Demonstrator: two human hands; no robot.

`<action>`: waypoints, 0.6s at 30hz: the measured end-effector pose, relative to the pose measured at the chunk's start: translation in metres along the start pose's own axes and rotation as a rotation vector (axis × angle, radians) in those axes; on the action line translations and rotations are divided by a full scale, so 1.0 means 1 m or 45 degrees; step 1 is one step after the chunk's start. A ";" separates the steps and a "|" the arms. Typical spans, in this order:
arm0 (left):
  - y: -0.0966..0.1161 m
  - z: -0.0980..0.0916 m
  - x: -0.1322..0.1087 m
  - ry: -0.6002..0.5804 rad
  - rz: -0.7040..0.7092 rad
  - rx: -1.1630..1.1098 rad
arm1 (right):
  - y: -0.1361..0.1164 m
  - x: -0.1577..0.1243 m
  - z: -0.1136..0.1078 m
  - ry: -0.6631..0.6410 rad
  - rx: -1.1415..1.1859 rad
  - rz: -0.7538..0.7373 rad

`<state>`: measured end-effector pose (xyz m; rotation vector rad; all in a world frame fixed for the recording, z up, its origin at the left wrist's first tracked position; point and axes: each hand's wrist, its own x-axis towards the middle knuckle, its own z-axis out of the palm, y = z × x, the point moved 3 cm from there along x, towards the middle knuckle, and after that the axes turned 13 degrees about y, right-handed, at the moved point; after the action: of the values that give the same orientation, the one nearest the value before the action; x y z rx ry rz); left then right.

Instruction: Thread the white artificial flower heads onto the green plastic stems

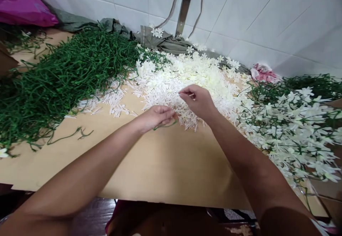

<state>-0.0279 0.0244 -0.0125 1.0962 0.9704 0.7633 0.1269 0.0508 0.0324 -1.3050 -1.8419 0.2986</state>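
Near the middle of the table, my left hand is closed on a thin green plastic stem, whose end curves out below the fingers. My right hand is over the front of a heap of thin white sticks, thumb and fingertips pinched together. Whether a small piece sits between those fingertips cannot be made out. Behind the sticks spreads a pile of loose cream-white artificial flower heads. To the left lies a large heap of green artificial stems.
White flowers on green stems are piled at the right. More green stems lie behind them. The brown tabletop ends close to my body. A tiled wall, grey cloth and pink bag are at the back.
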 end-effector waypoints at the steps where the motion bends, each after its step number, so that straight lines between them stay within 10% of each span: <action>1: -0.001 0.004 -0.001 -0.052 0.008 0.060 | -0.002 0.010 0.010 -0.037 -0.101 -0.006; 7: -0.005 0.008 -0.004 -0.096 -0.020 0.153 | 0.003 0.036 0.045 -0.173 -0.550 -0.141; 18: -0.002 -0.003 0.007 0.272 -0.025 -0.293 | 0.014 -0.001 0.002 -0.048 0.460 0.452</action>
<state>-0.0274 0.0313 -0.0169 0.8156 1.0419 0.9649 0.1351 0.0562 0.0217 -1.3657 -1.4894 0.8103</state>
